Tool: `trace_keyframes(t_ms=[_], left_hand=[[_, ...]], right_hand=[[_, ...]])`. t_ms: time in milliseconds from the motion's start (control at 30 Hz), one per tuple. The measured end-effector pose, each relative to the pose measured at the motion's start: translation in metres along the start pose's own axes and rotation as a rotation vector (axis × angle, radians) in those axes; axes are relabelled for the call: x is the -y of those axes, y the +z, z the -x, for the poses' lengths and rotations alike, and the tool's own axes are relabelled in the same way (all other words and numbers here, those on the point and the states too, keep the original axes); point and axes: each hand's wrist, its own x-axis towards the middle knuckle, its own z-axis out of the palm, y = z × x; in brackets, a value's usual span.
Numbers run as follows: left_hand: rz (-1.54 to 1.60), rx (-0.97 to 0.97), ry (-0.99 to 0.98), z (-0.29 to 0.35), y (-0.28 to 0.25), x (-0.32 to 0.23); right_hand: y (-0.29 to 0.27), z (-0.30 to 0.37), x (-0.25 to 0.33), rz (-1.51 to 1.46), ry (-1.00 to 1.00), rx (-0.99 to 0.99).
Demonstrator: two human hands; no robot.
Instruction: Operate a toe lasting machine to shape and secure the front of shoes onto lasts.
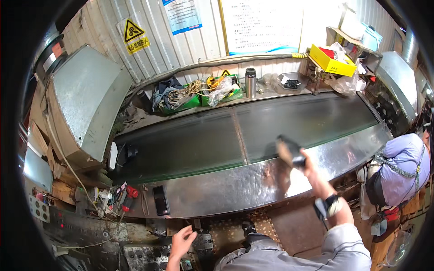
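Note:
My right hand (308, 163) grips a black shoe (296, 156) with a tan underside, held above the front edge of the conveyor belt (194, 147); motion blurs its outline. A watch with a dark strap (333, 204) sits on that wrist. Lower left, my left hand (183, 241) hovers in front of the metal ledge (221, 192), fingers loosely bent and thumb apart, holding nothing. Closest to it on the ledge lies a dark phone (161, 200). At the belt's left end rest another black shoe (126, 153) and a white sole-shaped piece (113, 156).
Metal housings stand at the left (86, 99) and right (398, 81) ends of the belt. Behind it are green bins (181, 106), a steel flask (251, 83) and a yellow box (332, 63). Tools (124, 198) lie at left. Another person (402, 167) sits at right.

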Motion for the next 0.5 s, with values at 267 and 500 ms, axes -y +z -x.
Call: trace_keyframes(t_ms=[267,500], left_hand=[[-0.043,-0.148,-0.334,0.022,-0.056,0.051],[-0.120,-0.042,-0.004,-0.111,-0.079,0.033]], right_hand=[[0.047,-0.066,-0.079,0.280,-0.659,0.050],[0.135,0.117,-0.311,1.544,-1.344,1.351]])
